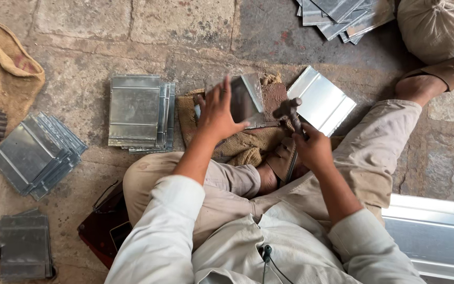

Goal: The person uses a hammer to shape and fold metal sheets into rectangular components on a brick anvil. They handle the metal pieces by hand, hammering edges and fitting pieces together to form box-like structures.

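Note:
I sit on a stone floor with my legs folded. My left hand [217, 112] is spread flat on a small shiny metal sheet [246, 100] that lies on a rusty block [274, 95] padded with burlap [237, 144]. My right hand [312, 148] grips the handle of a hammer [289, 109]. The hammer's head hangs just right of the sheet, over the block's edge.
A neat stack of metal sheets [138, 111] lies left of the block, a fanned pile [38, 152] farther left, another [24, 244] at bottom left. A single sheet [321, 100] rests to the right, more sheets [340, 16] at the top, a long metal panel [437, 236] at bottom right.

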